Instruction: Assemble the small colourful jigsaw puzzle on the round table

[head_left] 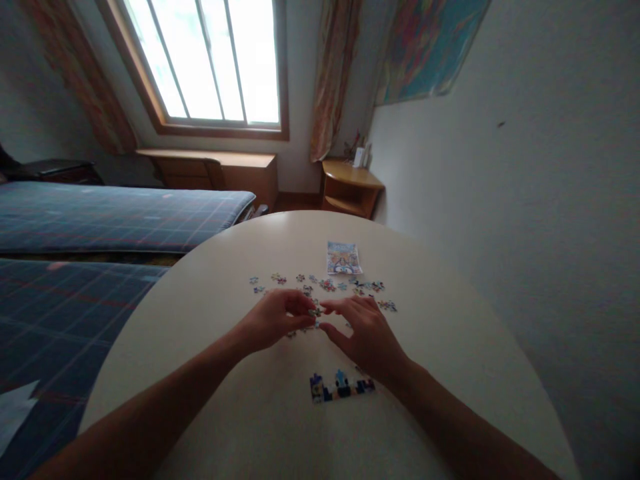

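Over the middle of the table, my left hand (275, 319) has its thumb and fingers closed on a small jigsaw puzzle piece (315, 312). Facing it from the right is my right hand (367, 333), thumb and index finger spread apart close to that piece, with nothing visibly gripped. Loose puzzle pieces (327, 285) lie scattered beyond and around both hands, and some are partly hidden beneath them. Nearer to me sits a joined strip of puzzle pieces (343, 388), dark along its lower edge. A printed picture sheet (344, 258) rests behind the loose pieces.
The round pale table (220, 280) fills the foreground. Beds with blue plaid covers (125, 217) stand to the left, one with white paper (15, 410) on it. A white wall (540, 220) runs along the right; a desk (240, 163) and corner shelf (353, 175) are behind.
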Available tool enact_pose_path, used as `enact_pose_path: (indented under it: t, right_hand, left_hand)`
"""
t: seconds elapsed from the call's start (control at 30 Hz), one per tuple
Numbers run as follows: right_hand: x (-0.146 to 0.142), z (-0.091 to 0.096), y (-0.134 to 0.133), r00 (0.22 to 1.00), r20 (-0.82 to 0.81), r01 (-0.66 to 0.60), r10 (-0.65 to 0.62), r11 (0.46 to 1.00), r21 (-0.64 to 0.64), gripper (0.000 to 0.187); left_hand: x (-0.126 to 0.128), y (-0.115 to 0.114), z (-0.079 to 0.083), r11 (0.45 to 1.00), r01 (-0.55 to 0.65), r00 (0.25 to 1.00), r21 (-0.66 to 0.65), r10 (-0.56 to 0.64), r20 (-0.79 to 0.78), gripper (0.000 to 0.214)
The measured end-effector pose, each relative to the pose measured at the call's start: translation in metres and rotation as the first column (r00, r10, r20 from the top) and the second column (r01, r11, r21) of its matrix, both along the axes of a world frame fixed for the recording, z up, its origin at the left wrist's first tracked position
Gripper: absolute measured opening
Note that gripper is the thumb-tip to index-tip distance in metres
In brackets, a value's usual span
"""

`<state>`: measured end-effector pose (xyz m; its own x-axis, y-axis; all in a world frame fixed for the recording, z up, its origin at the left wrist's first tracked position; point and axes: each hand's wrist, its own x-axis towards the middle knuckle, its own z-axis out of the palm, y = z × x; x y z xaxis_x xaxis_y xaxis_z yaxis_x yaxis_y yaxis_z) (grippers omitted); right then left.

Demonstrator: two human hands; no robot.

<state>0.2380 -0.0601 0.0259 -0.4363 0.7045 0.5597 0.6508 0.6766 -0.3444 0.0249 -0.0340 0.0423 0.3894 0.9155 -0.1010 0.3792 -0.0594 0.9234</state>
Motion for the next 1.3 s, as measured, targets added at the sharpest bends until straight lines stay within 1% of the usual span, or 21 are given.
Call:
enact_pose_path:
  t: [0.1,0.17,0.27,0.33,0.4,0.43,0.5,0.57,0.67,0.77,0.83,1.0,1.2,1.3]
  right_hand:
    - [-0.001,-0.001,0.001,0.999,0.019,-0.026,0.026,1.0,0.013,0.018]
    - [-0.001,-0.001,0.001,0.998,0.034,-0.044,0.044,0.999,0.005,0.017]
    - [-0.001,-0.001,0.002,0.997,0.045,-0.067,0.067,0.998,-0.007,0.015]
    - [-0.001,-0.002,0.002,0.996,0.044,-0.072,0.072,0.997,-0.01,0.013]
    - [-0.001,-0.003,0.002,0.997,0.05,-0.062,0.063,0.998,-0.022,0.012]
    - [-0.002,-0.004,0.002,0.997,0.057,-0.054,0.056,0.998,-0.036,0.012]
    - [-0.004,-0.006,0.002,0.996,0.076,-0.042,0.048,0.996,-0.08,0.014]
    - [-0.007,-0.009,0.001,0.994,0.1,-0.036,0.049,0.991,-0.13,0.014]
    - [-0.012,-0.011,0.0,0.988,0.145,-0.018,0.045,0.983,-0.182,0.014]
    - [-0.016,-0.011,-0.001,0.985,0.173,0.01,0.027,0.978,-0.21,0.015]
    - [-0.017,-0.01,-0.001,0.984,0.176,0.014,0.027,0.974,-0.224,0.015]
    - [-0.013,-0.01,-0.001,0.983,0.167,-0.026,0.069,0.968,-0.248,0.016]
    - [-0.009,-0.008,-0.001,0.974,0.181,-0.097,0.138,0.971,-0.217,0.01]
    - [-0.007,-0.007,-0.001,0.968,0.195,-0.118,0.158,0.972,-0.202,0.008]
  left_hand:
    - [0.001,-0.002,-0.001,0.999,0.036,0.999,-0.038,-0.035,0.014,0.015]
    - [0.002,-0.003,-0.001,0.998,0.049,0.999,-0.037,-0.049,-0.001,0.014]
    - [0.002,-0.006,0.001,0.998,0.068,0.995,-0.014,-0.069,-0.073,0.014]
    - [-0.001,-0.005,0.003,0.993,0.117,0.985,-0.008,-0.117,-0.128,0.015]
    - [-0.008,-0.002,0.006,0.988,0.15,0.97,0.038,-0.14,-0.199,0.019]
    - [-0.012,0.0,0.006,0.986,0.142,0.962,0.091,-0.116,-0.247,0.02]
    - [-0.022,0.007,0.006,0.969,0.097,0.934,0.227,-0.01,-0.358,0.02]
    - [-0.03,0.012,0.004,0.953,0.103,0.905,0.286,0.029,-0.424,0.018]
    - [-0.034,0.017,0.0,0.955,0.15,0.878,0.257,-0.009,-0.479,0.015]
    - [-0.031,0.016,-0.002,0.952,0.202,0.86,0.231,-0.059,-0.507,0.016]
    - [-0.028,0.015,-0.003,0.943,0.231,0.857,0.239,-0.081,-0.509,0.017]
    - [-0.033,0.017,-0.005,0.922,0.282,0.855,0.266,-0.116,-0.505,0.023]
    - [-0.046,0.02,0.003,0.936,0.279,0.824,0.216,-0.117,-0.555,0.02]
    - [-0.046,0.02,0.004,0.922,0.316,0.806,0.224,-0.137,-0.576,0.025]
